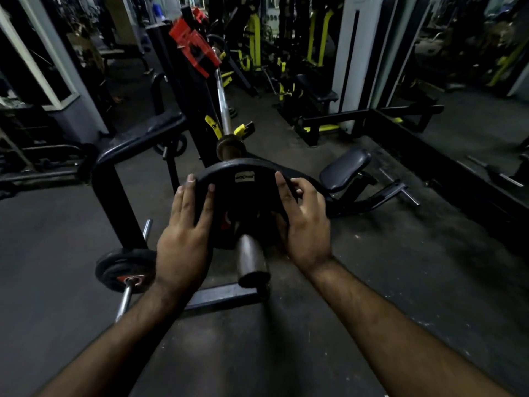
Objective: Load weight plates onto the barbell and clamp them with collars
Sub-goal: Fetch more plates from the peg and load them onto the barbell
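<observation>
A black weight plate (243,193) sits on the near sleeve of the barbell (253,260), which runs away from me up to the rack. My left hand (186,233) is pressed flat on the plate's left side, fingers over its rim. On the right side, my right hand (303,222) grips the plate's edge. The sleeve end sticks out toward me between my wrists. The bar's chrome shaft (221,101) rests on yellow hooks (213,126). A red collar-like part (194,48) sits high up at the far end. No collar shows on the near sleeve.
A black rack frame (114,179) stands to the left, with a smaller loaded bar and plates (126,269) near the floor. A padded bench (345,170) lies to the right. A steel base bar (223,295) runs under the sleeve. Machines fill the background.
</observation>
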